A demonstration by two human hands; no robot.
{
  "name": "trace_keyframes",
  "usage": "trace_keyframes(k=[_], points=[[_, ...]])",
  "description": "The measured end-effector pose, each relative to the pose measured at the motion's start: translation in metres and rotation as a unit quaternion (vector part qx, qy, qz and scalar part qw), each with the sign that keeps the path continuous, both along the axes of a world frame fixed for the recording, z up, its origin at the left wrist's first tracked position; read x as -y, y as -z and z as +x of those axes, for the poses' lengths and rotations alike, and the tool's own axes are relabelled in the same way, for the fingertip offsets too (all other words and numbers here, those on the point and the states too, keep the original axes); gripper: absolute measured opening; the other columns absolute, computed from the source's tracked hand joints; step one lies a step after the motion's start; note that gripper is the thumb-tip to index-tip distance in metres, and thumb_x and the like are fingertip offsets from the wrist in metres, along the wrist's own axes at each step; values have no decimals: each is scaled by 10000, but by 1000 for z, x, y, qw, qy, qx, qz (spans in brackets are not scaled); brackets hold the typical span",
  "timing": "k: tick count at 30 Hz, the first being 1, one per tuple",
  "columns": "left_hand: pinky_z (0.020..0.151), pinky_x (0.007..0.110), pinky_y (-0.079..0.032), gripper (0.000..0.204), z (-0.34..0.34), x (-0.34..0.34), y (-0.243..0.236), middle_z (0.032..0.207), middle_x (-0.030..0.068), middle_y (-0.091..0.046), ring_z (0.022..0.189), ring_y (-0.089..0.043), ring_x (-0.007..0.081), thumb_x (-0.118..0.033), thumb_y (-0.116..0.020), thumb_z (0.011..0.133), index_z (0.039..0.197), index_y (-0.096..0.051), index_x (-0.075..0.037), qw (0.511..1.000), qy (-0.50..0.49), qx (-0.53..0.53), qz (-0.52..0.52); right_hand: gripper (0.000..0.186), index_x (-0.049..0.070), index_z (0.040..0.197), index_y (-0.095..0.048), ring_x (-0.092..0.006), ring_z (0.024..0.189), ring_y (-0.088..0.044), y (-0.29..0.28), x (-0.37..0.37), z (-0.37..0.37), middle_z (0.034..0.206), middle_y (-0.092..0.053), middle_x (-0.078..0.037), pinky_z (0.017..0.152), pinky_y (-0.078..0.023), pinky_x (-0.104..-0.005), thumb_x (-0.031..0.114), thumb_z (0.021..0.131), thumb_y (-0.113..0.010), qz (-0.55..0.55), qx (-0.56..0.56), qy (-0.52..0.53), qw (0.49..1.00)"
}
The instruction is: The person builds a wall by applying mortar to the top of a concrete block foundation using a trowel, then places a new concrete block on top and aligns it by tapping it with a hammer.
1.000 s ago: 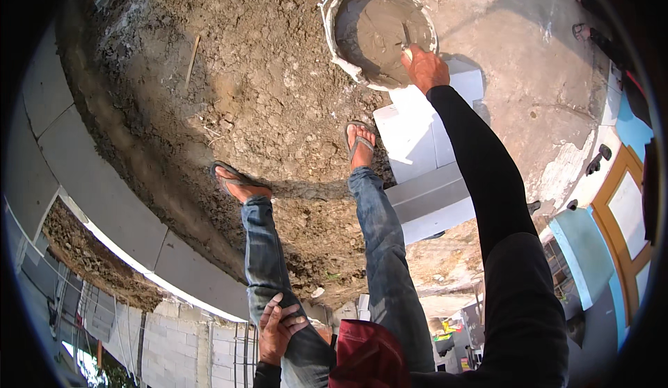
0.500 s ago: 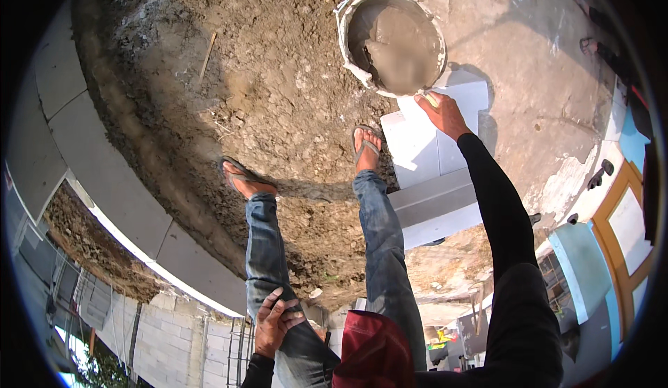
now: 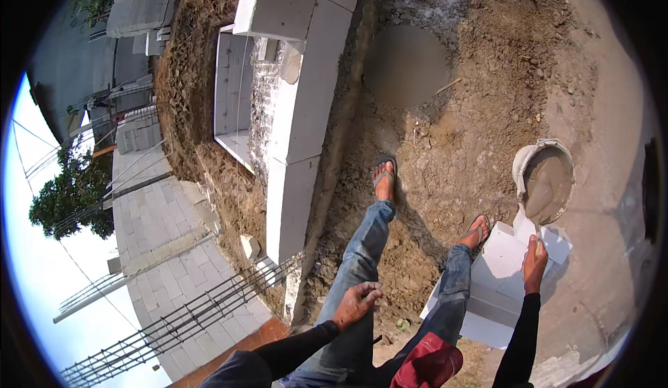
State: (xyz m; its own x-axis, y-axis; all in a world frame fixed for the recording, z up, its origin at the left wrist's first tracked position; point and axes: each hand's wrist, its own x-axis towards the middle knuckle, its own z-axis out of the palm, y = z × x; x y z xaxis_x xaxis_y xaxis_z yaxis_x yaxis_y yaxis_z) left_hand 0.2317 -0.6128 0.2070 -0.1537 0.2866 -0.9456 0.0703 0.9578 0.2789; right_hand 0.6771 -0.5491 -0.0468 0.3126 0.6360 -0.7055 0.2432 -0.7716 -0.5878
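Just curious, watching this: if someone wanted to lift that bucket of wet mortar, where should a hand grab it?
Probably the rim of the bucket, coming from above. It stands upright and open-topped, full of grey mortar; no handle shows clearly. The right hand rests on the white blocks on its near side, so that edge seems easiest.

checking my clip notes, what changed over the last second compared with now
The right hand drew back from inside the mortar bucket to just outside its rim, over the white blocks. The view swung, bringing a white block wall into sight. The left hand stayed on the left thigh, feet planted.
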Motion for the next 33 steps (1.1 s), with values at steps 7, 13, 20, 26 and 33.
trace_keyframes(k=[7, 13, 20, 26, 33], points=[[1054, 526, -463, 457, -54, 29, -12, 1309, 137, -635, 1200, -629, 329, -121, -739, 911, 1338, -587, -61, 896, 309, -225, 228, 371, 17, 982, -614, -203, 617, -503, -120, -65, -134, 723, -525, -79, 560, -390, -347, 374, 1061, -553, 22, -33, -59, 997], [1169, 772, -116, 815, -99, 48, 13, 1597, 224, -401, 1519, -311, 444, -640, -661, 894, 1489, -495, -108, 854, 418, -305, 49, 452, -76, 1147, -585, -255, 663, -587, -164, -121, -327, 765, -604, -143, 628, -480, -396, 362, 1039, -571, 33, -92, -133, 986], [1141, 792, -175, 1019, -138, 37, 43, 1684, 166, -262, 1559, -223, 417, -686, -734, 783, 1587, -378, -172, 892, 336, -282, -110, 373, 65, 1071, -572, -108, 526, -546, -191, -210, -558, 729, -503, -12, 468, -455, -286, 434, 1056, -524, 38, -338, -45, 939], [1148, 722, -295, 933, -167, 19, 48, 1651, 114, -335, 1533, -283, 394, -570, -766, 782, 1564, -414, -202, 904, 325, -260, -98, 443, 120, 1124, -538, -118, 541, -526, -143, -281, -644, 706, -505, -11, 482, -453, -281, 551, 1054, -463, -9, -489, 94, 867], [1155, 698, -308, 912, -194, 3, 47, 1632, 106, -367, 1528, -286, 392, -525, -774, 772, 1552, -432, -198, 913, 312, -245, -90, 431, 135, 1071, -508, -127, 471, -473, -134, -229, -639, 651, -469, -2, 441, -425, -297, 562, 1058, -447, -74, -512, 94, 851]])
